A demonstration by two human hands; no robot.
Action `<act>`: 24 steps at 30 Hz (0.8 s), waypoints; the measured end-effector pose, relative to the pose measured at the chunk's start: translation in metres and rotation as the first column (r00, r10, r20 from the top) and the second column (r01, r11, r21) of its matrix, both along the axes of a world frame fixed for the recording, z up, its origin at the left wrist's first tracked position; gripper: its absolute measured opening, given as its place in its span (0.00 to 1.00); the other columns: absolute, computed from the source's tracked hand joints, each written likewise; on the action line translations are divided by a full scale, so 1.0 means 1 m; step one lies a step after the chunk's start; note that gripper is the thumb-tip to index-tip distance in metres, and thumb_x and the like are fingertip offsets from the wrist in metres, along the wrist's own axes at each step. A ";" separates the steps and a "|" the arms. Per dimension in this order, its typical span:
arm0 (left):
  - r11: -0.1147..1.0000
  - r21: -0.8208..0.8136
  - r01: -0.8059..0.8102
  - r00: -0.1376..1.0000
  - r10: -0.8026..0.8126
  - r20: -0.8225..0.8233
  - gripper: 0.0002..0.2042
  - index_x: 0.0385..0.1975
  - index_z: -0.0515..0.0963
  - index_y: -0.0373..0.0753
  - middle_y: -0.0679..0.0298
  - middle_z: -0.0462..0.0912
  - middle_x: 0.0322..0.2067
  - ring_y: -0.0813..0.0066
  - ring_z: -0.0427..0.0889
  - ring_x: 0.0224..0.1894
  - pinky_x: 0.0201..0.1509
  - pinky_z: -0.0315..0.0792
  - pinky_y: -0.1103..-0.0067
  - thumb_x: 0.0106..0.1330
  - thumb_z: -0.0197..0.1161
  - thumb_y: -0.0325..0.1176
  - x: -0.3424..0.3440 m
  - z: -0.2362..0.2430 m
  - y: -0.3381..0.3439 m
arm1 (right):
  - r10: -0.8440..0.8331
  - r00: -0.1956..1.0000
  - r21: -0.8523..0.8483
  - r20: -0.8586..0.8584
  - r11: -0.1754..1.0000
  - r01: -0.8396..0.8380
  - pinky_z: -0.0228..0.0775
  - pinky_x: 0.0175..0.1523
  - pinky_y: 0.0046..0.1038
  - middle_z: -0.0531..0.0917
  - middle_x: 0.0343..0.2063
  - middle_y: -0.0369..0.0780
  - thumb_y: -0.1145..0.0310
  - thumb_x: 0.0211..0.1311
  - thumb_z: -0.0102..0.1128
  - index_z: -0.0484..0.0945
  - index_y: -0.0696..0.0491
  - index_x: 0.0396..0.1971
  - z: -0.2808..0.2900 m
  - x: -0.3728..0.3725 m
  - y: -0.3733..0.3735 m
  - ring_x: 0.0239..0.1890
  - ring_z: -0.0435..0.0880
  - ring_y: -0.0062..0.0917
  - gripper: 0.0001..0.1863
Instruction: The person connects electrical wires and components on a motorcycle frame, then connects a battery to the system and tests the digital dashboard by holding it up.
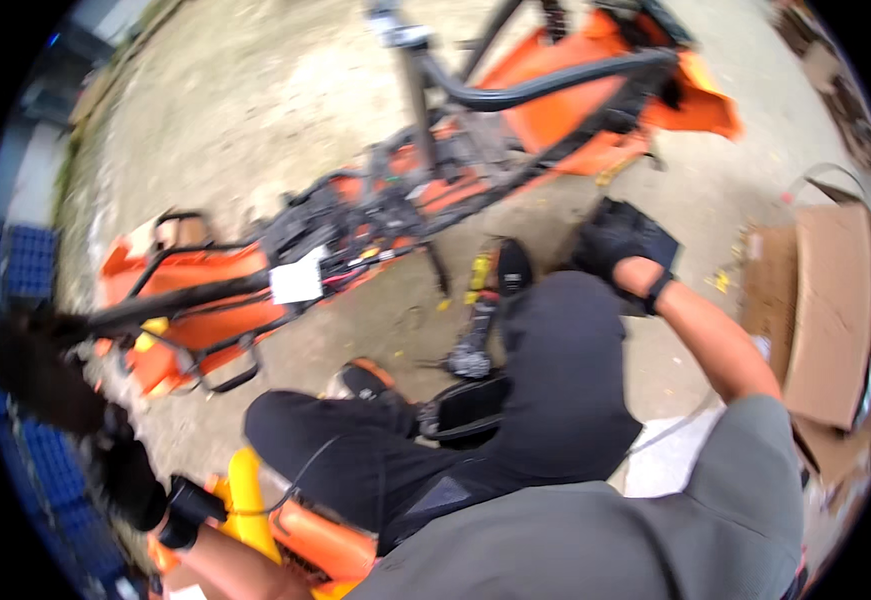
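Note:
My right hand (pixel 615 238), in a black glove, is closed on a flat black piece (pixel 663 248) beside my raised knee. My left hand (pixel 127 478), also gloved in black, is out at the far left, blurred. Just beyond it is a bulky dark thing (pixel 45 370) whose kind I cannot make out; whether the hand grips it is unclear. In front of me a stripped vehicle frame (pixel 355 215) with black tubes, exposed wiring and orange body panels (pixel 570 100) lies across the floor. A white sheet (pixel 298 278) rests on it.
A black and yellow tool-like part (pixel 475 320) lies between my feet. Opened cardboard boxes (pixel 825 310) stand at the right. Orange and yellow parts (pixel 250 500) are by my left side. Blue mesh crates (pixel 30 270) line the left edge.

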State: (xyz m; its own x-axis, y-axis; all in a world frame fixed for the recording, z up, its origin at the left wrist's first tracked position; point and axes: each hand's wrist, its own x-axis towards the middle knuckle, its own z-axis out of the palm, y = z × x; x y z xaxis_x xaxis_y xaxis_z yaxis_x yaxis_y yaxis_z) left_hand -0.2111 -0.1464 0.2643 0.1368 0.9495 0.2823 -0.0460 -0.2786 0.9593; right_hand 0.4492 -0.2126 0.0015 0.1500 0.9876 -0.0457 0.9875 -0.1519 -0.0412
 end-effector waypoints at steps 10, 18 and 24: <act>0.987 0.031 -0.159 0.987 0.157 0.042 0.28 0.58 0.71 0.32 0.58 0.81 0.44 0.70 0.79 0.37 0.41 0.73 0.74 0.60 0.70 0.38 0.079 0.012 -0.008 | 0.073 0.958 -0.131 -0.277 0.985 -0.113 0.72 0.54 0.49 0.81 0.46 0.52 0.54 0.55 0.72 0.81 0.50 0.47 -0.044 0.028 0.007 0.49 0.79 0.53 0.23; 0.967 0.131 -0.217 0.944 0.242 -0.225 0.29 0.61 0.69 0.32 0.62 0.78 0.44 0.76 0.74 0.37 0.40 0.68 0.78 0.63 0.66 0.40 0.074 0.016 -0.002 | 0.069 0.842 0.399 -0.535 0.899 0.179 0.73 0.56 0.36 0.84 0.46 0.47 0.69 0.62 0.71 0.79 0.57 0.55 0.141 -0.027 0.002 0.49 0.82 0.40 0.22; 0.914 0.240 -0.327 0.834 0.399 -0.382 0.30 0.70 0.64 0.30 0.61 0.79 0.56 0.75 0.78 0.53 0.55 0.74 0.78 0.69 0.62 0.30 0.079 0.014 0.009 | 0.350 0.919 0.667 0.185 0.642 -0.378 0.64 0.66 0.45 0.80 0.52 0.46 0.59 0.58 0.72 0.76 0.52 0.61 0.208 -0.070 0.085 0.58 0.76 0.45 0.31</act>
